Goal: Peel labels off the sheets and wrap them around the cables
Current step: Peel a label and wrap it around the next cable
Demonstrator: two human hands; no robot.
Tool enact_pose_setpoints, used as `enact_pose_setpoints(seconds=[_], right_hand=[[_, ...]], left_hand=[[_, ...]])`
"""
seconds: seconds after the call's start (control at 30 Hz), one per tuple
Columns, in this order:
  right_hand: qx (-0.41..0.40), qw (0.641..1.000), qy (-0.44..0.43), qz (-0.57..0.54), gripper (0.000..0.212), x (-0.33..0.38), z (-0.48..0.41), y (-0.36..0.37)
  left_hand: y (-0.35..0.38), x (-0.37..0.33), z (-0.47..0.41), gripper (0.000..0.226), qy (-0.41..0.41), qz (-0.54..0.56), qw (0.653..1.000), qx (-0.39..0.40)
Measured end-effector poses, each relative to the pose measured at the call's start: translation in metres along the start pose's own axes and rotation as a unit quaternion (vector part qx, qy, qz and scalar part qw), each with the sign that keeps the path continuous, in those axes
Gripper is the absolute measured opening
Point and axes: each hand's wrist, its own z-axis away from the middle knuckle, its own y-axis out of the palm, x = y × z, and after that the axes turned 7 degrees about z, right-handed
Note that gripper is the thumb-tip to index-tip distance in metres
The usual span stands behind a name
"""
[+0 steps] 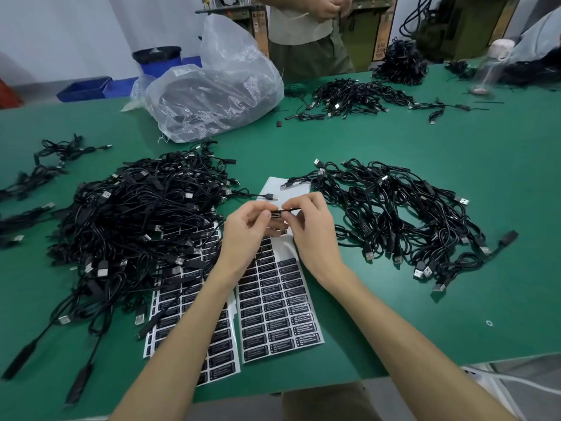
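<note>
The table (394,141) is plain green, the cables (130,226) heaped toward its left and right edges black with silver plugs, the sheets (306,287) at its near edge white — gridded with black labels (277,326) lettered white — and the far bag (218,86) cloudy-clear.

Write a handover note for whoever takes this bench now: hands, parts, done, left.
Hands: left hand and right hand both pinch one black cable section above the label sheets, apparently mid-wrap.
Piles: left cable pile is larger, right cable pile smaller; which is labelled, cannot tell.
Done: top of the right-side sheet is peeled bare.
Left: many labels on both sheets; keep peeling and wrapping.
</note>
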Motion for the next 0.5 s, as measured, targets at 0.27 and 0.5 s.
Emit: enact_pose_setpoints(seconds=[0.27,0.5], right_hand=[[0.035,0.999,-0.021,0.034,0.016,0.0062,0.0021,-0.0022],[0.0,0.999,0.012,0.052,0.013,0.0037,0.0015,-0.0022]], left_hand=[[-0.0031,0.0023,-0.0029,0.012,0.004,0.009,1.0,0.003],[0.0043,0.0049,0.0018,0.016,0.135,-0.196,0.971,-0.021]])
